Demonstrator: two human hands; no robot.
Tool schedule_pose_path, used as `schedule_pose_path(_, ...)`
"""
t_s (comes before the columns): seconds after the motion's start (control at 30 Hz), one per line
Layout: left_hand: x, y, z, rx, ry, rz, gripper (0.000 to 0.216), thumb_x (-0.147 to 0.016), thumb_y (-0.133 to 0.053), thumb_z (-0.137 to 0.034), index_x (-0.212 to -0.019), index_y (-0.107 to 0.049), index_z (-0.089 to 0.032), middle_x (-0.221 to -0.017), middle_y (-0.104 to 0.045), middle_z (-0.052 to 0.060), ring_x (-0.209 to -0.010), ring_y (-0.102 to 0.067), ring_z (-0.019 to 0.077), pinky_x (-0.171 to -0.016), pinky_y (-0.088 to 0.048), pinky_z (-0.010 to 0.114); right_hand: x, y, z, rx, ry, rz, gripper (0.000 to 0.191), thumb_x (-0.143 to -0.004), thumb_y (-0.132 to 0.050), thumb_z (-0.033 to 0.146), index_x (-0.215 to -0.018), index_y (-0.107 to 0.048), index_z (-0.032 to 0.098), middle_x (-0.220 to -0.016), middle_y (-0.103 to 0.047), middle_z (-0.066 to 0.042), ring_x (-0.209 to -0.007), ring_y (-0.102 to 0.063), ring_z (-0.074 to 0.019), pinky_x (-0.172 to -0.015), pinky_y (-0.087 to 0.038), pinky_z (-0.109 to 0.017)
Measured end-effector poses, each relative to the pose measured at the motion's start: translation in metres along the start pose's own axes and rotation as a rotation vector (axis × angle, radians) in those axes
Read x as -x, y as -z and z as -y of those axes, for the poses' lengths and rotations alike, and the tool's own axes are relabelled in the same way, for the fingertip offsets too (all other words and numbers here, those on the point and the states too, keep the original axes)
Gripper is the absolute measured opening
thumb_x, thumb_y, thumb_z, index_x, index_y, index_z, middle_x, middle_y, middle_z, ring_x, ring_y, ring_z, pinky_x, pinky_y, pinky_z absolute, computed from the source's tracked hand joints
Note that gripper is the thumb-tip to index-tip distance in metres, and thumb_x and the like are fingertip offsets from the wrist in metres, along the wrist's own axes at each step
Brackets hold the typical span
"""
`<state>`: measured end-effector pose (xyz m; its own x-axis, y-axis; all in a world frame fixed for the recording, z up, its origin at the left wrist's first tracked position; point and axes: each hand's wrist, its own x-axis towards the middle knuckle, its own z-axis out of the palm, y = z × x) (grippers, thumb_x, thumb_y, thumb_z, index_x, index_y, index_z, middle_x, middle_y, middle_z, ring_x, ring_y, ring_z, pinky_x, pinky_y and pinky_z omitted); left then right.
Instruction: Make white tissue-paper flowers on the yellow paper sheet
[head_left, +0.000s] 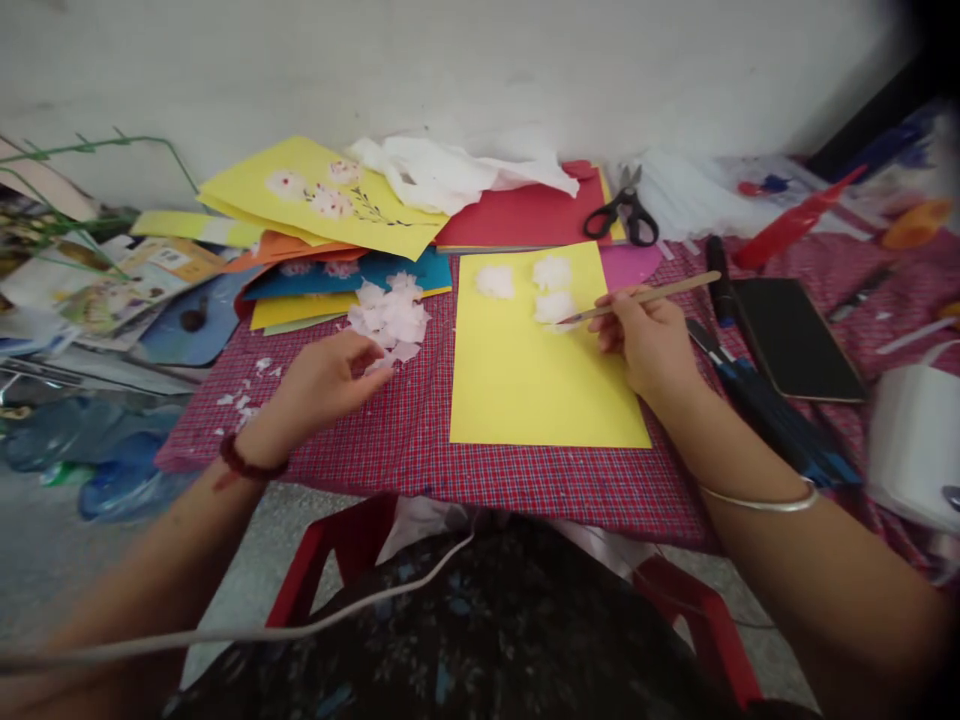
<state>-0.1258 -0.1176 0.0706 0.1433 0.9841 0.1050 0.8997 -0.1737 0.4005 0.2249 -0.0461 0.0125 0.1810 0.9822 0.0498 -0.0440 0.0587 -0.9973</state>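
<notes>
Whitewashed wall (480, 70) backs a low tabletop (420, 440) under a red checked cloth, crowded with craft stuff. From my seat at the feed, the right hand (651, 335) is nearer the work: its grip is clenched around a brush (645, 297), pinched near the bristle end. The brush's long axis runs from its tip, low and left, up and right past the knuckles. That tip touches the nearest of three white tissue puffs (553, 305), which sit on the upper part of a yellow sheet (540, 390). So the puffs lie just left of the right grip and slightly beyond it, with the hand resting on the sheet's right edge.

The left hand (330, 378) is well apart from the sheet, on the cloth. Its fingers are curled with their tips at the near edge of a pile of tissue pieces (394, 315); I cannot tell whether that grip has a piece or is loose.

Behind lie a stack of coloured paper (322, 200) and scissors (626, 212). A dark tablet (795, 340) sits to the right.
</notes>
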Motion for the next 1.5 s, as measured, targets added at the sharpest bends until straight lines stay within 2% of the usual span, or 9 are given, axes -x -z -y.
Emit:
schedule_pose_path(0.2,0.020,-0.022,0.000,-0.435,-0.049,-0.138,0.024,-0.089,-0.050,-0.039,-0.075,-0.060,-0.022,-0.086,-0.063,0.011,-0.091,-0.058,0.0297,-0.080,-0.043,0.041,0.004,-0.003,0.005,-0.017,-0.011,0.016,0.018,-0.088,-0.055,0.023,-0.073,-0.063,0.020,-0.057,-0.062,-0.001,-0.036,-0.046,-0.0073,-0.040,-0.032,-0.027)
schedule_pose_path(0.3,0.009,-0.010,-0.004,-0.330,-0.095,-0.178,0.021,-0.089,-0.047,-0.031,-0.073,-0.057,-0.022,-0.084,-0.062,0.009,-0.088,-0.058,0.0271,-0.079,-0.044,0.040,0.004,-0.003,0.006,-0.007,-0.012,-0.009,0.020,-0.089,-0.052,0.018,-0.072,-0.062,0.019,-0.055,-0.061,0.000,-0.036,-0.047,-0.0069,-0.040,-0.032,-0.026)
schedule_pose_path(0.43,-0.010,0.015,-0.033,0.047,-0.066,-0.252,0.012,-0.083,-0.056,-0.031,-0.074,-0.057,-0.023,-0.075,-0.061,0.003,-0.067,-0.053,0.0186,-0.063,-0.040,0.035,0.004,-0.003,0.007,0.045,0.017,0.018,0.020,-0.089,-0.052,0.016,-0.070,-0.059,0.018,-0.051,-0.059,0.003,-0.036,-0.046,-0.0070,-0.038,-0.032,-0.023)
schedule_pose_path(0.57,-0.040,0.014,-0.072,0.408,-0.055,-0.074,0.009,-0.076,-0.065,-0.030,-0.075,-0.062,-0.022,-0.068,-0.061,0.000,-0.061,-0.052,0.0146,-0.056,-0.037,0.030,0.003,-0.005,0.007,0.090,0.019,0.070,0.016,-0.088,-0.057,0.019,-0.072,-0.057,0.018,-0.055,-0.062,0.004,-0.036,-0.045,-0.0052,-0.037,-0.032,-0.020)
schedule_pose_path(0.7,-0.085,-0.019,-0.098,0.590,-0.174,0.125,0.007,-0.070,-0.067,-0.024,-0.072,-0.062,-0.020,-0.063,-0.058,-0.001,-0.058,-0.049,0.0114,-0.053,-0.035,0.026,0.003,-0.005,0.006,0.097,0.037,0.064,0.015,-0.087,-0.061,0.025,-0.076,-0.057,0.017,-0.059,-0.064,0.004,-0.035,-0.045,-0.0039,-0.035,-0.032,-0.019)
schedule_pose_path(0.87,-0.133,-0.064,-0.100,0.702,-0.235,0.493,0.014,-0.068,-0.068,-0.024,-0.081,-0.066,-0.019,-0.073,-0.066,0.002,-0.063,-0.058,0.0123,-0.058,-0.044,0.025,-0.001,-0.004,0.003,0.085,0.027,0.039,0.012,-0.089,-0.056,0.024,-0.081,-0.055,0.016,-0.063,-0.066,0.002,-0.034,-0.046,-0.0043,-0.035,-0.034,-0.019)
schedule_pose_path(1.03,-0.146,-0.080,-0.089,0.530,-0.293,0.704,0.011,-0.068,-0.065,-0.025,-0.075,-0.071,-0.020,-0.070,-0.068,0.001,-0.062,-0.058,0.0133,-0.058,-0.043,0.025,-0.003,-0.004,0.003,0.097,0.001,0.031,0.012,-0.091,-0.054,0.023,-0.081,-0.055,0.016,-0.064,-0.065,0.002,-0.034,-0.046,-0.0034,-0.036,-0.034,-0.019)
schedule_pose_path(1.27,-0.141,-0.097,-0.100,0.416,-0.412,0.361,0.009,-0.070,-0.060,-0.018,-0.072,-0.069,-0.018,-0.073,-0.068,0.003,-0.067,-0.058,0.0146,-0.061,-0.041,0.027,-0.005,-0.005,0.000,0.099,-0.009,0.012,0.017,-0.090,-0.060,0.029,-0.082,-0.056,0.015,-0.064,-0.065,0.002,-0.034,-0.045,-0.0030,-0.036,-0.034,-0.019)
schedule_pose_path(1.5,-0.140,-0.116,-0.112,0.450,-0.342,0.219,0.004,-0.071,-0.061,-0.016,-0.072,-0.064,-0.017,-0.066,-0.062,0.000,-0.062,-0.055,0.0130,-0.057,-0.038,0.026,-0.004,-0.003,0.003,0.065,0.005,-0.012,0.016,-0.091,-0.059,0.031,-0.083,-0.055,0.017,-0.063,-0.065,0.002,-0.035,-0.047,-0.0036,-0.036,-0.035,-0.019)
